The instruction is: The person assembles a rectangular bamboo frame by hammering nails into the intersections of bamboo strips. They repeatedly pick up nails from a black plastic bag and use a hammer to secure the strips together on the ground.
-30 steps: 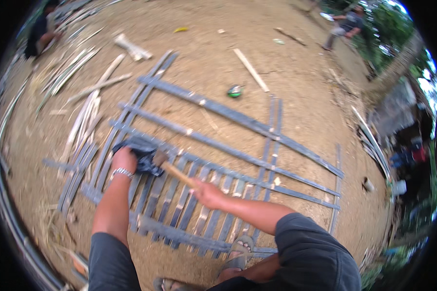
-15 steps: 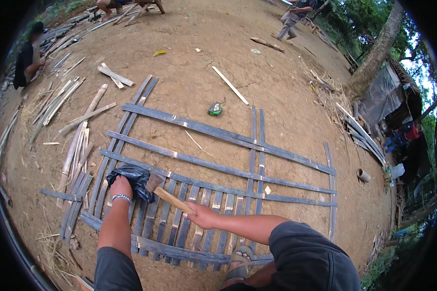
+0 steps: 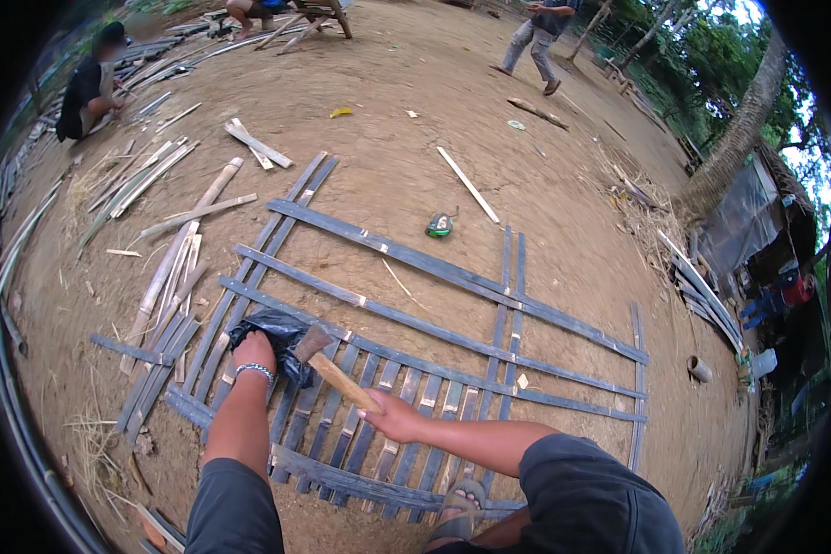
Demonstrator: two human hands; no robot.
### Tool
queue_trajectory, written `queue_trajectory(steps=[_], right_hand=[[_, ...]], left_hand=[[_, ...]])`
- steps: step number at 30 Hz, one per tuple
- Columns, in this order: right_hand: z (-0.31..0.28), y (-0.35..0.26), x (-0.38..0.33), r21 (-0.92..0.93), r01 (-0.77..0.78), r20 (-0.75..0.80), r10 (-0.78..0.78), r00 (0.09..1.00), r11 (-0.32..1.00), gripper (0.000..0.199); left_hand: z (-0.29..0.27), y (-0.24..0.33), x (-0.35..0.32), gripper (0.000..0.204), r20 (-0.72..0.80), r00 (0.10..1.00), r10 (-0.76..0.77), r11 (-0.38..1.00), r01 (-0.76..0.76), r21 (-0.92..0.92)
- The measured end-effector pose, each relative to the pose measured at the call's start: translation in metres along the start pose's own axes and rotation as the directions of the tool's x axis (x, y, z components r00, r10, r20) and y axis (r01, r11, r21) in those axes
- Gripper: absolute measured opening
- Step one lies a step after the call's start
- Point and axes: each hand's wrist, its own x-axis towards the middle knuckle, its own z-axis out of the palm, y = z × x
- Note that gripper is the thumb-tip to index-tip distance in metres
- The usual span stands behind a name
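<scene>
My left hand (image 3: 255, 353), with a chain bracelet at its wrist, reaches into the folds of a black plastic bag (image 3: 293, 364); its fingertips are hidden there. The bag lies on the left end of a frame of dark bamboo slats (image 3: 406, 358) on the ground. My right hand (image 3: 395, 417) is closed round the wooden handle of a hatchet (image 3: 349, 383). Its rusty head is close to the bag's right side, above the slats. Closely spaced short crosspieces fill the frame's near part, and longer rails extend over the far part.
A tape measure (image 3: 440, 224) lies beyond the frame, near a pale strip (image 3: 468, 185). Loose bamboo pieces (image 3: 189, 242) are scattered at left. My sandalled foot (image 3: 460, 503) is at the frame's near edge. One person (image 3: 92, 97) crouches far left; another (image 3: 537, 46) stands at far right.
The view has shifted, so the scene sits further right and lower. My left hand stays at the bag, and my right hand keeps its grip on the hatchet.
</scene>
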Motion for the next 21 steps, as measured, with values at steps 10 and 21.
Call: queue_trajectory(steps=[10, 21], right_hand=[[0.0, 0.015, 0.002, 0.053, -0.014, 0.0, 0.014, 1.0, 0.998, 0.059], [0.023, -0.014, -0.013, 0.17, 0.138, -0.073, -0.127, 0.989, 0.976, 0.044]], left_hand=[[-0.036, 0.0, -0.018, 0.009, -0.266, 0.963, 0.042, 0.901, -0.152, -0.407], [-0.038, -0.114, -0.138, 0.026, -0.087, 0.912, -0.401, 0.174, -0.017, -0.985]])
